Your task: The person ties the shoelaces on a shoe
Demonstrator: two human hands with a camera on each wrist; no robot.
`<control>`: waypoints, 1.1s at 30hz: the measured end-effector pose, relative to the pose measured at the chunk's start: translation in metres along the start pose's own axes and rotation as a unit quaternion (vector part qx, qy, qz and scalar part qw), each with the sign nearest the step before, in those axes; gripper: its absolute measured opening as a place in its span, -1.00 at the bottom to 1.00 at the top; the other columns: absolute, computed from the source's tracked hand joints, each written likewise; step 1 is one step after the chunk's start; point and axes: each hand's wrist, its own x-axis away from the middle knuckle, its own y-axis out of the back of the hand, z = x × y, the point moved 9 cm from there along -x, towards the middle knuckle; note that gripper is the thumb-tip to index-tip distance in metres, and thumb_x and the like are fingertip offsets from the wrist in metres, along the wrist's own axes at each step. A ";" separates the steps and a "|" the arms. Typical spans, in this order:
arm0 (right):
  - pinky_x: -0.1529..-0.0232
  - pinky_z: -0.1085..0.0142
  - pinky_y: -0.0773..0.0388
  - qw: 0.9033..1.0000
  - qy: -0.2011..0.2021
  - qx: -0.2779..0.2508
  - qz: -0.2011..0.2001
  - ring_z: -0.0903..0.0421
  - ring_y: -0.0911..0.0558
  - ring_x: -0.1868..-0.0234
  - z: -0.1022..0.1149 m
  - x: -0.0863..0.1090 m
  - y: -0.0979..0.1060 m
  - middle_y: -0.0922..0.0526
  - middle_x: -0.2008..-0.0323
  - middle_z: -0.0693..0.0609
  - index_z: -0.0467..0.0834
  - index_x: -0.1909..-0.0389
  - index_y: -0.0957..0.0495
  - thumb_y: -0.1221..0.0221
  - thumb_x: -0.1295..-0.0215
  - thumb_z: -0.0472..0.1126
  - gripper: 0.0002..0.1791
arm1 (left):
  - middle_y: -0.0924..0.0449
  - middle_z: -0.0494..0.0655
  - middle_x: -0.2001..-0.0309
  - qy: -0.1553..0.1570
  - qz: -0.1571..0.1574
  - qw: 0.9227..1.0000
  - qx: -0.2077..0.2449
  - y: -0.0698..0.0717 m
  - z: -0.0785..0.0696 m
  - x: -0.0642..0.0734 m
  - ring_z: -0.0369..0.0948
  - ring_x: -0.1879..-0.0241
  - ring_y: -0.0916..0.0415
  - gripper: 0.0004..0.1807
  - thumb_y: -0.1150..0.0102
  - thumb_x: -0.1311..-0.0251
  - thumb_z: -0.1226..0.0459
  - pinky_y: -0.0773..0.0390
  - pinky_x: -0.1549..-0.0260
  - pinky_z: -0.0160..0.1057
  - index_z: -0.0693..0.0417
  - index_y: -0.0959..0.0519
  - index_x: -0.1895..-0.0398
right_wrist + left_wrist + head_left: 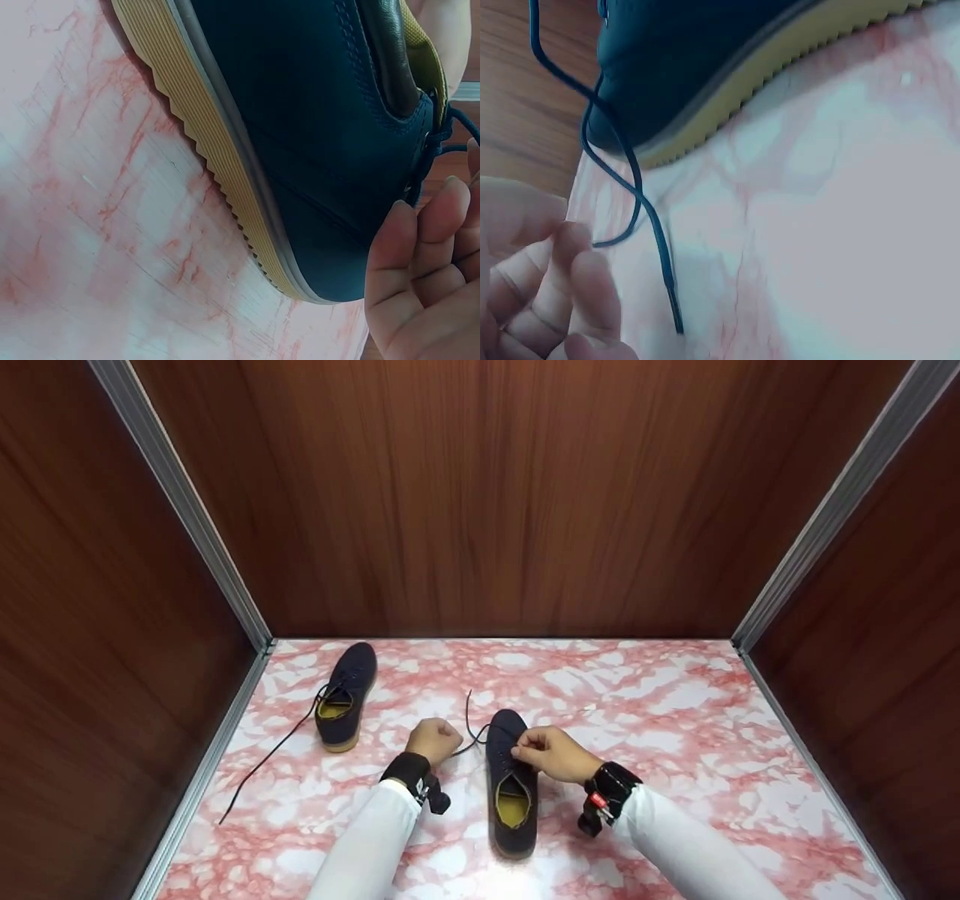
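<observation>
A dark blue shoe with a ridged tan sole stands upright between my hands, toe pointing away. From its eyelets a dark shoelace trails off the left side; one strand runs to my left hand, whose thumb and forefinger pinch it. The other strand ends in a loose tip beside those fingers in the left wrist view. Over the shoe's right side, my right hand has its thumb and forefinger together at the lacing, pinching lace there. Its fingertips partly hide the eyelets.
A second dark blue shoe stands at the far left, its long lace trailing toward the front left. The red-and-white marbled surface is bounded by brown wood-grain panels and grey metal rails.
</observation>
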 end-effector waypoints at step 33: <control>0.45 0.45 -0.46 0.998 -0.041 -0.048 -0.020 0.26 -0.47 0.51 -0.005 0.003 -0.002 -0.57 0.47 0.13 -0.31 0.40 -0.54 -0.23 -0.49 -0.13 -0.67 | -0.49 -0.18 0.54 -0.125 0.028 0.986 -0.109 -0.032 -0.016 0.011 -0.24 0.47 -0.40 -0.76 -0.27 -0.37 0.22 -0.41 0.40 -0.25 0.04 -0.60 0.50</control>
